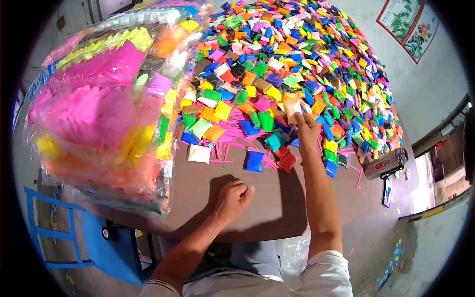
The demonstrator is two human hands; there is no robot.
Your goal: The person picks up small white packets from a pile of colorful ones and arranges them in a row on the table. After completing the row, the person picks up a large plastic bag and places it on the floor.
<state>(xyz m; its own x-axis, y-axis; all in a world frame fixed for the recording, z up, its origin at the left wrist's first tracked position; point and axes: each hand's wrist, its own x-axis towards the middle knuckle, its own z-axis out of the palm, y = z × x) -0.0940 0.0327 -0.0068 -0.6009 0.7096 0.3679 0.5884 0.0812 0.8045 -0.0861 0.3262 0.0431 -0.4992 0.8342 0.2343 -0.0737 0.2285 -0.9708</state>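
Note:
My right hand (308, 127) reaches to the near part of a big heap of small coloured packets (297, 54), its fingers closed on a pale peach packet (292, 107). Close to the table's front edge, my left hand (233, 199) rests curled, with nothing visible in it. Between the hands lie a blue packet (255, 161) and a red packet (286, 159). A pale packet (199, 154) sits farther left. Thin pink sticks (236, 129) are scattered under and around the near packets.
Large clear bags of coloured packets (94, 109) are stacked on the left of the brown table (198, 183). A metallic flask (385, 164) lies at the right edge. Below left stands a blue chair frame (52, 232).

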